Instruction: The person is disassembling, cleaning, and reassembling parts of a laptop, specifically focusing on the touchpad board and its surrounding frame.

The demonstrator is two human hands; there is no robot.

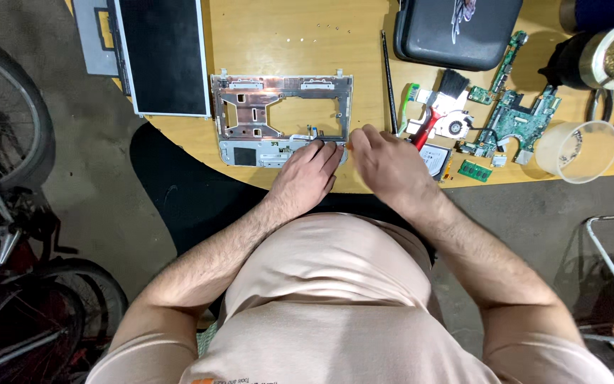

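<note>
A stripped laptop frame (250,107) with a copper-coloured inner plate lies on the wooden table (286,43). My left hand (308,174) rests palm down on the frame's near right corner, fingers apart. My right hand (385,162) is right beside it at that corner, fingers pinched on a small tool with an orange tip that barely shows; most of the tool is hidden.
A laptop screen panel (163,53) lies at the far left, a dark case (456,28) at the far middle. To the right are a thin black rod (388,78), a brush (440,107), a fan, a green circuit board (516,117), a clear plastic cup (577,151). Bicycle wheels (1,142) stand left.
</note>
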